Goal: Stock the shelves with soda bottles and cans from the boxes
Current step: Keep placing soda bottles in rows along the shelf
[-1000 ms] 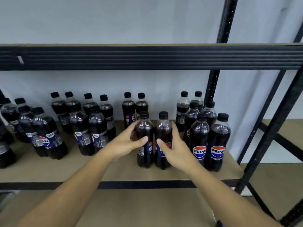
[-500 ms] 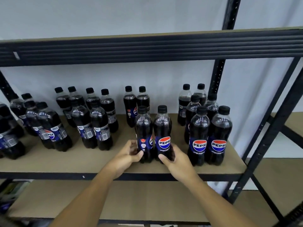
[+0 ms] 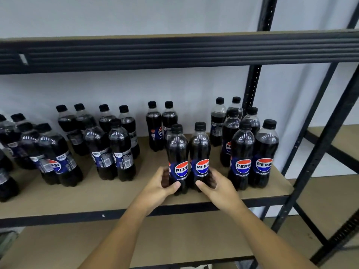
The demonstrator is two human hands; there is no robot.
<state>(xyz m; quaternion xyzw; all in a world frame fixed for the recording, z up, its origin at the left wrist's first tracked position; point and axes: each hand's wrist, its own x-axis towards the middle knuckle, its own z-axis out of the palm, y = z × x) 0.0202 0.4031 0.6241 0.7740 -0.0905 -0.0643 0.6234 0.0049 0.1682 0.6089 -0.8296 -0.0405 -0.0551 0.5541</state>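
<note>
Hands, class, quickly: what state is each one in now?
Left hand: grips the left dark plastic Pepsi bottle.
Right hand: grips the right dark plastic Pepsi bottle.

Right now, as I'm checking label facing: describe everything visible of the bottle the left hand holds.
The left bottle is clear plastic, dark cola inside, black cap on. Its blue label's Pepsi logo faces the camera. It stands upright near the front edge of the shelf board, touching its twin bottle. The left hand grips its lower part, thumb in front.
</note>
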